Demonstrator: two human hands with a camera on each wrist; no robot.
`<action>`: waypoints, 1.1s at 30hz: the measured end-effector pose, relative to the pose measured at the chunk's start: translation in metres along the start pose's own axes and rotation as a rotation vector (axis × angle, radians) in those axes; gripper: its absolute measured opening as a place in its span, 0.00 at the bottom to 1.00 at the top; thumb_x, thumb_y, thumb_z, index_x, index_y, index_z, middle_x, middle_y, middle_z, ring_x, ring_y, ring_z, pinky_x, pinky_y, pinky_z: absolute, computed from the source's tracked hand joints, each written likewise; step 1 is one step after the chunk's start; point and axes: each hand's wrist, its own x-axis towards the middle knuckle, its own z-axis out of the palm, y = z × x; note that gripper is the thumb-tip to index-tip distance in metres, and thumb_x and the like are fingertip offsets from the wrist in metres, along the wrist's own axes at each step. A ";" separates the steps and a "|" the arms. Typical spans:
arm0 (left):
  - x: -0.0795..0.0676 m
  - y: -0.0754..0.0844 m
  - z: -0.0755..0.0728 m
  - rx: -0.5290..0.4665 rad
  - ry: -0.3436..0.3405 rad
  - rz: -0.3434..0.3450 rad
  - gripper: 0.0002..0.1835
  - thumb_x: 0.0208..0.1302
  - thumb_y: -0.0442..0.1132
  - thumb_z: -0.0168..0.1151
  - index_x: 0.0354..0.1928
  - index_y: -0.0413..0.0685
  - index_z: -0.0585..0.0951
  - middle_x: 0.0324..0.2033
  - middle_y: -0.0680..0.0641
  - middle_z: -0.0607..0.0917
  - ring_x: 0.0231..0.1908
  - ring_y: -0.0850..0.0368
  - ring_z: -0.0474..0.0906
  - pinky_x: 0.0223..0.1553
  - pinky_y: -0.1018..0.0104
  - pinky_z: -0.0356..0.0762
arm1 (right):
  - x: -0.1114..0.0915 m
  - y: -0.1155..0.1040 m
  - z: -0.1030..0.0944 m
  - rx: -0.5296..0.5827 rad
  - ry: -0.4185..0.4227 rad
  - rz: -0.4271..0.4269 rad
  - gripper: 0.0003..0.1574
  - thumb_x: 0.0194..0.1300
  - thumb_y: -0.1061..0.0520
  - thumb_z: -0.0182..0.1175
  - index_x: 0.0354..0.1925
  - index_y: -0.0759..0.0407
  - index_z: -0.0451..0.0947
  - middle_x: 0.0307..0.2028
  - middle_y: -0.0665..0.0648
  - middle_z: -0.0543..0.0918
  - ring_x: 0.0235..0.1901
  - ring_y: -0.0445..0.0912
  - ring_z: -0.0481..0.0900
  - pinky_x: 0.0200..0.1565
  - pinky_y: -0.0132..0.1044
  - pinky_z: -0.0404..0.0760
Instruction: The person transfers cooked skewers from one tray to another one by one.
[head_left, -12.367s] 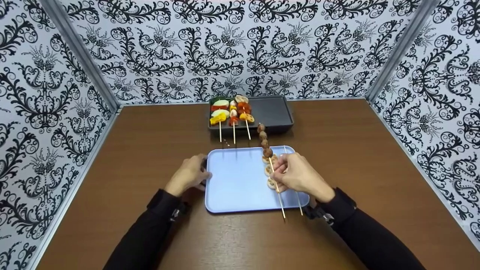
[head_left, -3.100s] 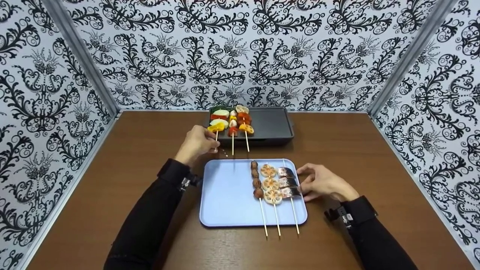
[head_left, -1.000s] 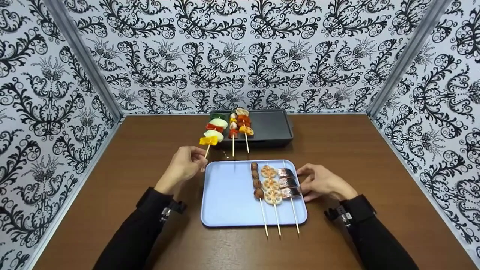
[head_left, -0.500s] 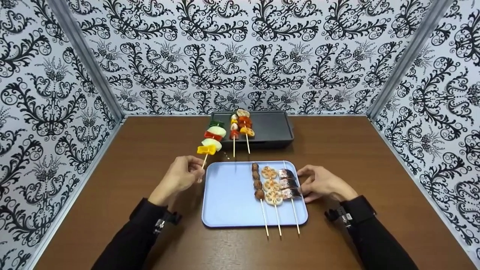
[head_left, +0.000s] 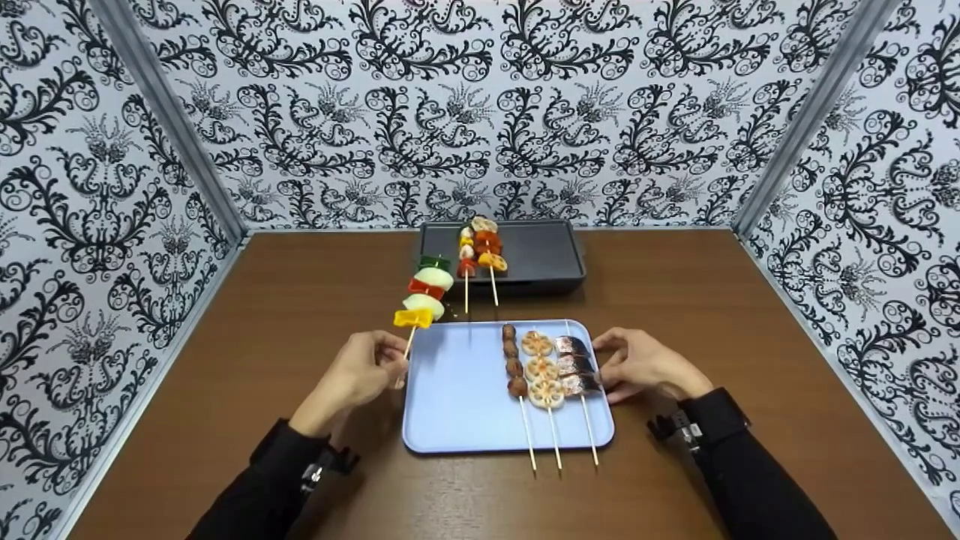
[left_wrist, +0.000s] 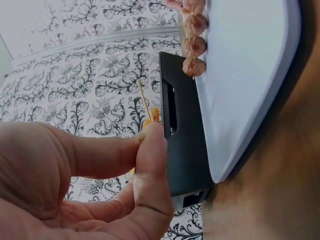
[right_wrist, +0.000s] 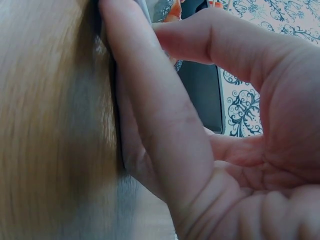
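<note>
My left hand [head_left: 362, 369] pinches the bare stick of a vegetable skewer [head_left: 424, 304], threaded with yellow, white, red and green pieces. The skewer tilts up in the air by the far left corner of the light blue tray [head_left: 457, 405]. In the left wrist view, thumb and finger meet on the stick, and the hand [left_wrist: 150, 165] hides most of the food. At the tray's right edge, my right hand [head_left: 646, 366] grips the rim. On the tray's right half lie a meatball skewer [head_left: 514, 367], a lotus root skewer [head_left: 541, 369] and a fish skewer [head_left: 576, 366].
Behind the tray stands a black grill plate [head_left: 544, 251]. Two vegetable skewers [head_left: 466, 251] lie on its left part, sticks jutting over the front edge. Small crumbs lie on the brown table [head_left: 675, 292] between grill and tray. Patterned walls [head_left: 480, 112] enclose the table.
My left hand has lifted the vegetable skewer off the grill and drawn it nearer, to the tray's left. Earlier, my right hand held the meatball skewer, now on the tray. Lately my right hand stays put.
</note>
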 end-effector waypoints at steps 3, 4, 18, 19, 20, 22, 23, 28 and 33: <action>-0.005 -0.002 0.002 -0.016 0.000 -0.012 0.14 0.64 0.24 0.62 0.51 0.29 0.80 0.36 0.41 0.84 0.32 0.55 0.82 0.33 0.62 0.91 | 0.000 -0.001 0.000 0.000 -0.008 -0.012 0.41 0.59 0.70 0.69 0.68 0.65 0.66 0.40 0.67 0.83 0.36 0.53 0.88 0.40 0.51 0.94; -0.006 -0.002 0.003 -0.016 -0.002 -0.018 0.14 0.64 0.24 0.62 0.51 0.30 0.80 0.36 0.41 0.84 0.33 0.55 0.82 0.33 0.63 0.91 | 0.000 -0.001 -0.001 0.004 -0.009 -0.015 0.41 0.59 0.70 0.69 0.68 0.66 0.65 0.40 0.67 0.83 0.36 0.53 0.87 0.40 0.51 0.94; -0.027 -0.005 0.012 0.022 -0.125 -0.005 0.13 0.62 0.24 0.61 0.49 0.29 0.79 0.32 0.43 0.82 0.29 0.55 0.80 0.31 0.61 0.90 | 0.000 -0.001 0.000 0.011 0.005 -0.001 0.41 0.57 0.70 0.70 0.67 0.65 0.66 0.40 0.68 0.83 0.36 0.54 0.87 0.41 0.53 0.93; -0.028 -0.005 0.013 0.033 -0.130 0.001 0.13 0.62 0.25 0.62 0.49 0.29 0.79 0.32 0.43 0.81 0.29 0.56 0.80 0.30 0.62 0.89 | 0.000 -0.001 0.000 0.011 0.004 -0.002 0.42 0.57 0.70 0.70 0.67 0.65 0.66 0.40 0.68 0.83 0.36 0.54 0.87 0.41 0.53 0.93; -0.029 -0.005 0.013 0.044 -0.134 0.009 0.13 0.62 0.25 0.62 0.48 0.29 0.79 0.32 0.43 0.81 0.29 0.56 0.80 0.29 0.65 0.88 | -0.001 -0.001 0.000 0.009 0.004 -0.003 0.42 0.57 0.70 0.70 0.67 0.65 0.66 0.41 0.68 0.83 0.37 0.54 0.87 0.41 0.52 0.93; -0.030 -0.006 0.014 0.069 -0.140 0.025 0.12 0.62 0.26 0.63 0.47 0.30 0.80 0.32 0.44 0.82 0.30 0.57 0.79 0.28 0.69 0.85 | -0.001 0.000 0.000 0.010 0.005 -0.003 0.41 0.58 0.70 0.70 0.68 0.65 0.66 0.41 0.69 0.83 0.37 0.55 0.87 0.41 0.52 0.93; -0.031 -0.006 0.014 0.084 -0.143 0.032 0.12 0.62 0.26 0.64 0.47 0.31 0.80 0.32 0.44 0.82 0.30 0.57 0.78 0.27 0.71 0.84 | -0.001 0.000 0.000 0.010 0.005 -0.004 0.41 0.58 0.70 0.70 0.68 0.64 0.66 0.42 0.69 0.83 0.37 0.55 0.88 0.41 0.52 0.93; -0.033 -0.007 0.018 0.125 -0.162 0.051 0.11 0.61 0.28 0.66 0.46 0.32 0.81 0.33 0.43 0.83 0.30 0.57 0.78 0.27 0.72 0.83 | 0.000 0.000 0.000 0.004 0.003 -0.003 0.41 0.58 0.71 0.69 0.68 0.64 0.66 0.41 0.69 0.83 0.37 0.54 0.88 0.41 0.52 0.93; -0.035 -0.007 0.026 0.106 -0.186 0.037 0.11 0.62 0.28 0.67 0.46 0.33 0.82 0.33 0.44 0.83 0.30 0.58 0.79 0.27 0.69 0.86 | 0.000 0.000 0.002 0.017 0.006 -0.002 0.41 0.57 0.73 0.67 0.67 0.65 0.66 0.39 0.67 0.83 0.36 0.54 0.88 0.40 0.51 0.94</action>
